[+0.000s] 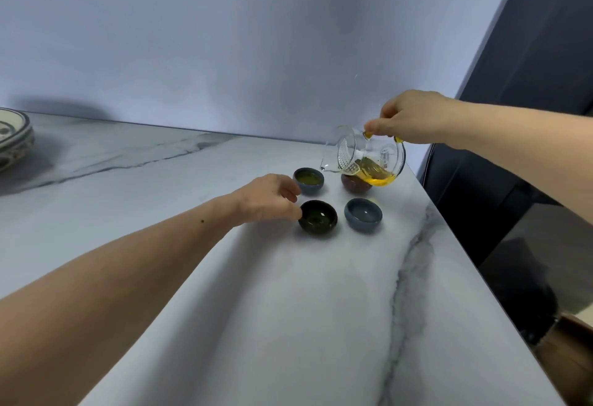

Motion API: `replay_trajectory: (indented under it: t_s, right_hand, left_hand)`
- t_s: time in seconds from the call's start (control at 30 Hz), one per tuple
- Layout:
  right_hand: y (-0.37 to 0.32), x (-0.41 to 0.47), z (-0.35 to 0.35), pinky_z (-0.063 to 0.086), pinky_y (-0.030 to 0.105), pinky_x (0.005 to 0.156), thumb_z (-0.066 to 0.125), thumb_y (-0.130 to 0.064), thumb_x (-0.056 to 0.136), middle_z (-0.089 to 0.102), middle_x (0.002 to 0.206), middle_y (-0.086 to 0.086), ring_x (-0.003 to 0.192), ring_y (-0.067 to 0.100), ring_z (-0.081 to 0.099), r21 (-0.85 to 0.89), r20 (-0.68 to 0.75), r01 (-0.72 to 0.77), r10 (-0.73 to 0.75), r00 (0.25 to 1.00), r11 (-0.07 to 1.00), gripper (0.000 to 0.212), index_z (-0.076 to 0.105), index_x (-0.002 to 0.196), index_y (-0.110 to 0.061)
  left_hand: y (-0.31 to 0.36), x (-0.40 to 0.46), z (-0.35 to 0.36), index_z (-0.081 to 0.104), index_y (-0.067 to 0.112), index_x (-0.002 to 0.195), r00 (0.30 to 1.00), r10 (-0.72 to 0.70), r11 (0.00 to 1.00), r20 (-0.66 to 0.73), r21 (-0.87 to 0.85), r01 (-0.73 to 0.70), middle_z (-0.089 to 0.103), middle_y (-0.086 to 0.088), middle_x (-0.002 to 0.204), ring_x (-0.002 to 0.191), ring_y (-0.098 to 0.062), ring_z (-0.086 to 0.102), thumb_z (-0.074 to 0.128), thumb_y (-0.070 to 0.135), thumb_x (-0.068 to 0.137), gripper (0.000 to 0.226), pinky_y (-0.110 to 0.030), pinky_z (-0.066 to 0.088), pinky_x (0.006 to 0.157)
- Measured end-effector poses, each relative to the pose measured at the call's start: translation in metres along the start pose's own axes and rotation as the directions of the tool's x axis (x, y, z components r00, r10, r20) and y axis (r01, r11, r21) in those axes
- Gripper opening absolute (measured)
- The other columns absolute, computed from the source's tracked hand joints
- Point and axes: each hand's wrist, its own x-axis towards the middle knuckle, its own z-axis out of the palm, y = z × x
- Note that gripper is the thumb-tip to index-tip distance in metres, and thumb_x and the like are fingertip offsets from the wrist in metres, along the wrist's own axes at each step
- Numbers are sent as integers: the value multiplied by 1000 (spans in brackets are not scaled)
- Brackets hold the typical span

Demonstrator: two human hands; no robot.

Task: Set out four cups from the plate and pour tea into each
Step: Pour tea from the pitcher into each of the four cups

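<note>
Far left edge, there's a patterned plate [14,136] sitting on the marble counter [288,309], well apart from everything else, and it's cut off by the frame so only part of it shows. Looks like more than one stacked, but that's hard to tell.

Moving right, the person's left hand [266,198] reaches out over the counter with the fingers loosely curled and not gripping anything. The thumb tip is right at the rim of the dark green cup [317,220], touching or just about. That cup has something dark in it, can't tell if it's tea or just glaze.

Just behind it is a blue-grey cup [308,180] with yellow-green tea in it. To the right of the dark green one sits another blue-grey cup [363,214], and the inside looks pale and dry as far as one can see. The fourth, a brown cup [354,183], is at the back right, mostly hidden under the pot.

The glass teapot [365,158] is held in the air, tipped left with the spout near the filled blue-grey cup. Amber tea pools in its low side. The right hand [414,117] is clamped on its handle from above, at the counter's right edge.
</note>
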Motion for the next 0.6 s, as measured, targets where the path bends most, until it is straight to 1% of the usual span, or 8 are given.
replay_trajectory:
  t_s: [0.1,0.17,0.23,0.27,0.33,0.4,0.5,0.6]
  right_hand:
    - [-7,-7,0,33,28,63,56,-53,85,56,80,-2,86,22,50,-74,10,64,-64,998,995,33,62,83,-21]
    - [-12,-11,1,32,27,58,55,-52,86,54,74,-5,84,22,49,-125,23,116,-114,993,985,32,59,81,-21]
    - [-16,-14,3,30,24,53,54,-51,87,52,70,-9,80,22,49,-186,39,166,-162,986,968,31,58,79,-21]
    - [-18,-14,4,31,25,53,54,-51,87,52,69,-10,80,22,49,-212,47,188,-182,982,959,31,58,78,-22]
    - [-21,-15,6,37,29,60,53,-52,86,53,70,-9,80,22,51,-255,59,220,-212,975,942,30,57,75,-24]
    - [-24,-15,8,40,32,67,53,-53,86,54,71,-8,82,24,52,-300,65,245,-236,969,922,30,54,72,-26]
    - [-28,-16,10,39,32,64,52,-53,86,54,72,-6,80,23,53,-349,61,281,-277,959,894,29,53,73,-27]
    - [-31,-18,10,39,32,62,52,-52,86,53,71,-5,79,25,54,-388,59,305,-306,950,870,32,47,64,-29]
  left_hand:
    - [1,-9,10,55,23,125,1000,0,1000,7,18,0,62,9,112,111,-12,56,73,37,56,73,-22,42,85]
    - [2,-14,15,54,25,126,1000,-2,998,-19,61,3,60,10,113,110,-12,55,82,44,56,78,-25,42,91]
    - [5,-18,20,54,26,126,998,1,994,-65,107,6,59,11,112,110,-12,54,84,54,55,82,-30,45,97]
    - [6,-19,22,54,26,126,996,7,991,-87,135,5,59,11,112,110,-12,54,84,58,53,85,-33,45,99]
    - [10,-20,26,55,25,126,991,31,979,-133,202,-4,62,9,115,111,-14,56,82,63,51,88,-39,46,99]
    - [13,-20,30,55,24,124,983,51,969,-178,247,-5,64,8,116,112,-15,57,80,64,53,85,-42,45,99]
    - [14,-21,33,58,25,118,977,56,969,-206,246,-4,66,7,113,110,-16,58,80,61,56,74,-43,45,98]
    - [14,-22,34,58,26,116,978,41,978,-204,211,3,67,5,115,110,-16,57,80,58,59,69,-43,46,98]
